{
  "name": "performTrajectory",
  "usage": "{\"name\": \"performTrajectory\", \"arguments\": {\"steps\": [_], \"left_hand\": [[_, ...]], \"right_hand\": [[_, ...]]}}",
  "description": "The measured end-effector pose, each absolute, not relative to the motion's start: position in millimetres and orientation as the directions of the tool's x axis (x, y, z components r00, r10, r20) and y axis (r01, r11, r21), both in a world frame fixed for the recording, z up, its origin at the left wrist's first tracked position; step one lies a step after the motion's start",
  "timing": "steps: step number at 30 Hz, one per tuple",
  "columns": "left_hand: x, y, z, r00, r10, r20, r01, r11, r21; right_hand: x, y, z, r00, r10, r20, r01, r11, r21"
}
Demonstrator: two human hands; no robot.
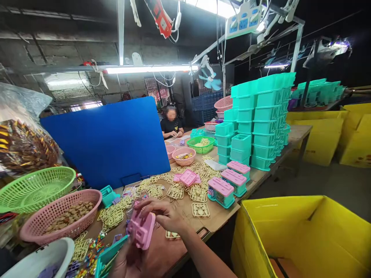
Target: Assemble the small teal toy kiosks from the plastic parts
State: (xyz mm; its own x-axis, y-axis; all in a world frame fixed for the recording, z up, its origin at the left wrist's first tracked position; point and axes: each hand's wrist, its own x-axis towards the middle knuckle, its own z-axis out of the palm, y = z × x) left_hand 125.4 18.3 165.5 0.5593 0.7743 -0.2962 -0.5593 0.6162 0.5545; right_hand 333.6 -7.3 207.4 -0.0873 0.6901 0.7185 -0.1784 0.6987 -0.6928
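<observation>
Toy assembly workshop, stacked teal boxes point(261, 119), parts-strewn workbench point(185, 216), yellow cartons point(292, 235)

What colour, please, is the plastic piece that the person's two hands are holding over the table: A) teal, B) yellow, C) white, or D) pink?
D: the pink plastic piece sits between the right hand and the left hand, matching the pink lids on the teal boxes further along the table.

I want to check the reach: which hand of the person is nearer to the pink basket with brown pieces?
Left. The left hand is at the bottom, just right of the pink basket. The right hand is farther right, on the pink lid.
</observation>
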Motion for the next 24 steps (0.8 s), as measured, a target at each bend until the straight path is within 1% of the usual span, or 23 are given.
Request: {"name": "performTrajectory", "arguments": {"steps": [2, 4, 5, 7, 9, 11, 14, 18, 21, 24], "left_hand": [[121.7, 16.2, 176.1, 0.371, 0.875, -0.31, -0.571, 0.478, 0.667], [115.9, 13.1, 184.7, 0.228, 0.94, -0.255, -0.535, 0.339, 0.774], [112.6, 11.1, 187.5, 0.18, 0.958, -0.222, -0.51, 0.284, 0.812], [106.9, 6.3, 189.2, 0.136, 0.977, -0.165, -0.454, 0.209, 0.866], [104.2, 1.4, 186.8, 0.142, 0.981, -0.134, -0.409, 0.181, 0.895], [105.4, -2.1, 183.0, 0.164, 0.977, -0.136, -0.382, 0.19, 0.905], [112.0, -4.1, 182.0, 0.162, 0.975, -0.149, -0.395, 0.202, 0.896], [118.9, -9.8, 197.0, 0.102, 0.992, -0.079, -0.457, 0.118, 0.882], [118.5, -13.2, 208.7, 0.175, 0.984, -0.033, -0.501, 0.118, 0.857], [114.3, -11.5, 205.7, 0.235, 0.972, -0.028, -0.542, 0.155, 0.826]], "right_hand": [[330.4, -6.7, 201.9, 0.001, 0.794, 0.608, -0.235, 0.591, -0.771], [327.8, -7.5, 197.6, 0.072, 0.875, 0.478, -0.339, 0.473, -0.813], [326.3, -8.6, 196.0, 0.077, 0.902, 0.424, -0.384, 0.419, -0.823], [322.1, -11.3, 193.1, 0.033, 0.926, 0.376, -0.39, 0.358, -0.848], [316.0, -13.5, 189.7, -0.026, 0.923, 0.384, -0.313, 0.357, -0.88], [310.0, -13.5, 185.1, -0.041, 0.915, 0.402, -0.25, 0.38, -0.891], [307.0, -10.2, 178.7, 0.023, 0.924, 0.383, -0.232, 0.377, -0.897], [312.6, -12.0, 181.6, 0.14, 0.938, 0.317, -0.202, 0.341, -0.918], [313.6, -14.1, 188.2, 0.201, 0.947, 0.251, -0.204, 0.291, -0.935], [307.1, -8.0, 187.8, 0.175, 0.969, 0.177, -0.233, 0.216, -0.948]]}}
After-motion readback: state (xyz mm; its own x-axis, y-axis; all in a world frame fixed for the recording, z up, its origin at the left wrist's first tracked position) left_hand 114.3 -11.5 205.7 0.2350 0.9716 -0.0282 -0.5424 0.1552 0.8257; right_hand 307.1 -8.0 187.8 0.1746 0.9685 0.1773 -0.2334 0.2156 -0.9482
